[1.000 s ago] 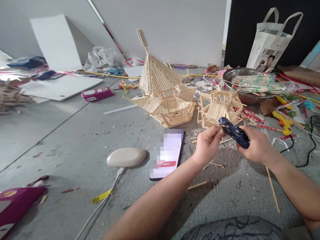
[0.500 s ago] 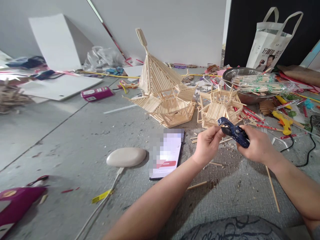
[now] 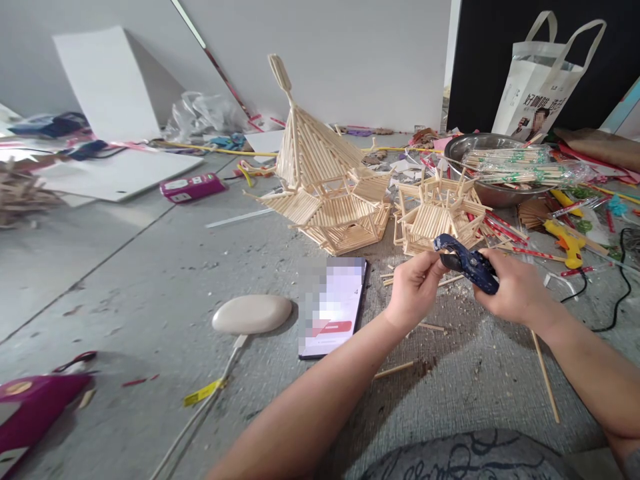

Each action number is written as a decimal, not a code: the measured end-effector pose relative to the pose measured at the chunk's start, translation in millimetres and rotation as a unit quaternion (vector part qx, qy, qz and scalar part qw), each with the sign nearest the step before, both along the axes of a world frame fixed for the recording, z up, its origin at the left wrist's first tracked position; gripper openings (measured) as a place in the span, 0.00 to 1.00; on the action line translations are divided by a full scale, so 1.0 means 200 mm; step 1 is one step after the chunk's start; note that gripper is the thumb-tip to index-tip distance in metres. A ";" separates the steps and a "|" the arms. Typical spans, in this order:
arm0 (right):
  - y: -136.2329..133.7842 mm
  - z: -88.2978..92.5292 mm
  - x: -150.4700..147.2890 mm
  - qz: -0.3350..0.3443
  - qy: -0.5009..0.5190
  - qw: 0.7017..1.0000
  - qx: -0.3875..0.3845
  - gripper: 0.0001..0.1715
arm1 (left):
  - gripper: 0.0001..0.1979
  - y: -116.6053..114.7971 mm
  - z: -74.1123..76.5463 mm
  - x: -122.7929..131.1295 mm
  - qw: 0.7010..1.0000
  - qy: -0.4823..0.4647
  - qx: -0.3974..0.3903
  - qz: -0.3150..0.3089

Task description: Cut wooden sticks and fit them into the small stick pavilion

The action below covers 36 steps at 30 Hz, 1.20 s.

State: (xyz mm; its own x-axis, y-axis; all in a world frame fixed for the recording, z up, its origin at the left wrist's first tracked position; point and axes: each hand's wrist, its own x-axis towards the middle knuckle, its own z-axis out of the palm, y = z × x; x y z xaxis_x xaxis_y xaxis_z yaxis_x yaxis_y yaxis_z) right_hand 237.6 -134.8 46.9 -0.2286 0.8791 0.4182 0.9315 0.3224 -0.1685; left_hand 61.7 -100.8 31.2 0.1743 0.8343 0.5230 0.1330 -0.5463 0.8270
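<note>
My right hand (image 3: pixel 513 287) is wrapped round a dark blue hand tool (image 3: pixel 473 267) whose head points left. The fingers of my left hand (image 3: pixel 415 287) are pinched together at the tool's jaws; whatever they hold is too small to make out. Just behind the hands stands a small frame of pale wooden sticks (image 3: pixel 435 217). To its left is a larger stick model (image 3: pixel 340 207) with a pointed roof (image 3: pixel 320 150). Loose sticks (image 3: pixel 395 371) lie on the floor below and around my hands.
A phone (image 3: pixel 335 307) and an oval beige device (image 3: pixel 253 314) with a cable lie left of my forearms. At the right are a metal bowl (image 3: pixel 505 193) of packaged sticks, a yellow glue gun (image 3: pixel 567 243) and a white bag (image 3: pixel 540 87). Purple packs (image 3: pixel 193 188) lie at the left.
</note>
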 end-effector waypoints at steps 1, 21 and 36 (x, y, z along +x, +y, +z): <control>0.00 0.00 0.00 0.001 0.000 1.000 -0.002 0.22 | 0.14 0.00 0.00 0.00 1.000 0.004 0.003 0.002; 0.00 0.00 0.00 0.001 0.016 1.000 -0.011 0.24 | 0.12 0.00 0.01 0.00 1.000 0.011 0.014 0.009; -0.01 0.00 -0.01 0.016 0.048 0.997 -0.054 0.18 | 0.12 0.00 0.00 0.00 1.000 0.009 0.011 -0.002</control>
